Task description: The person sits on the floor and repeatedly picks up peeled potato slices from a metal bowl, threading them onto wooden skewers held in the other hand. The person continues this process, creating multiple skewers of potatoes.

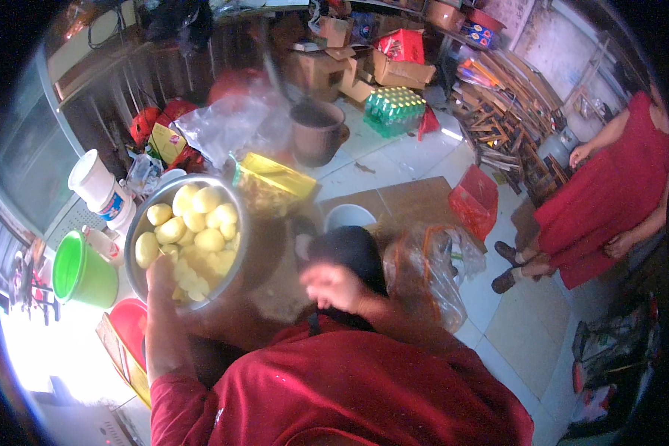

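Note:
A wide metal basin (242,234) holds several peeled potatoes (194,221) and paler, wet-looking pieces at its near side. My left hand (161,272) reaches over the basin's near left rim, touching the contents; its fingertips are partly hidden, so any hold is unclear. Over my lap, beside my dark-clad knee (348,251), my right hand (333,287) hovers with fingers half curled. Motion blurs it, and no object shows clearly in it. Beyond that knee a pale bowl (349,216) is partly hidden.
A yellow bag (276,181) lies past the basin, near a brown bucket (318,131). Left are a green bucket (83,270) and stacked white tubs (103,192). Clear plastic bags (429,273) lie right. A person in red (607,189) stands near piled wood (502,122).

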Demonstrator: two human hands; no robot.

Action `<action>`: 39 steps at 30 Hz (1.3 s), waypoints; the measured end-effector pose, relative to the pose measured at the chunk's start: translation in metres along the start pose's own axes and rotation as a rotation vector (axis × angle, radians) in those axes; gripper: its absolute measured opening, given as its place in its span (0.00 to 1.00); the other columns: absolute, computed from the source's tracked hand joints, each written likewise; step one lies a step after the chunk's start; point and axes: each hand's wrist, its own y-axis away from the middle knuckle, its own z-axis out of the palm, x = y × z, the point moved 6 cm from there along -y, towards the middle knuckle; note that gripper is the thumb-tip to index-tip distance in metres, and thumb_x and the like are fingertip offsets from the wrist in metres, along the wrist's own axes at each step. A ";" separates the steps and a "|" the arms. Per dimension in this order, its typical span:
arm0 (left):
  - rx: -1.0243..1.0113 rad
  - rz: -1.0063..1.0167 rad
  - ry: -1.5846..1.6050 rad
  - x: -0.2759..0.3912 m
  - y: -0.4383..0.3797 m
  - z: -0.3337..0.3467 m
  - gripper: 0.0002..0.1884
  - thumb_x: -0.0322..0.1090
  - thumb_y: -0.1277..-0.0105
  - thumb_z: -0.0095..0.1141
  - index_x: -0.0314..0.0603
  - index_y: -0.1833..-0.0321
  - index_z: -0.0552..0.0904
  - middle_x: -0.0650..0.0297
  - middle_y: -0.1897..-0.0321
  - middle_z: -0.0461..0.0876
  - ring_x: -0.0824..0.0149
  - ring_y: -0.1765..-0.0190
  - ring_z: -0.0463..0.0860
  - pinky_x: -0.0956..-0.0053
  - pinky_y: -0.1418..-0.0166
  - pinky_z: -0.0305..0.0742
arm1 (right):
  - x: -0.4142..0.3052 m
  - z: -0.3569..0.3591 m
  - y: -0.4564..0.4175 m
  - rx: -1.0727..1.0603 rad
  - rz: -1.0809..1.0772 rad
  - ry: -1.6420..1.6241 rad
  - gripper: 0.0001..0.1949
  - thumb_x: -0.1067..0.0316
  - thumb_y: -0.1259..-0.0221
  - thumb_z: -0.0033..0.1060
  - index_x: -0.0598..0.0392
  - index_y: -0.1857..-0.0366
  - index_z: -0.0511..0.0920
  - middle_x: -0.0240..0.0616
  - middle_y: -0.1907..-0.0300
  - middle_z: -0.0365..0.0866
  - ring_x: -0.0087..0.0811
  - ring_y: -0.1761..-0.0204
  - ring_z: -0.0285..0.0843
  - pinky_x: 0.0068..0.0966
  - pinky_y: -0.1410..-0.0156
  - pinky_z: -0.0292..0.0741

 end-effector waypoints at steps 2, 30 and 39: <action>-0.039 0.079 -0.167 0.002 0.003 0.001 0.03 0.30 0.40 0.55 0.44 0.66 0.76 0.66 0.77 0.71 0.64 0.74 0.74 0.62 0.66 0.80 | -0.057 -0.046 -0.011 0.166 -0.041 -0.174 0.13 0.69 0.40 0.58 0.56 0.52 0.75 0.33 0.72 0.79 0.21 0.81 0.74 0.20 0.78 0.73; 0.076 -0.252 0.265 0.115 0.128 0.081 0.10 0.30 0.38 0.52 0.37 0.55 0.77 0.65 0.67 0.78 0.68 0.65 0.78 0.72 0.55 0.77 | -0.228 -0.339 -0.181 0.891 0.136 0.718 0.39 0.69 0.46 0.59 0.42 0.28 0.53 0.38 0.71 0.82 0.27 0.79 0.77 0.26 0.79 0.73; 0.220 -0.242 0.316 0.131 0.132 0.093 0.13 0.34 0.33 0.51 0.38 0.49 0.78 0.63 0.59 0.79 0.66 0.57 0.78 0.70 0.51 0.75 | -0.176 -0.249 -0.218 0.420 0.027 0.628 0.28 0.67 0.52 0.66 0.54 0.42 0.72 0.38 0.68 0.83 0.28 0.77 0.81 0.25 0.77 0.76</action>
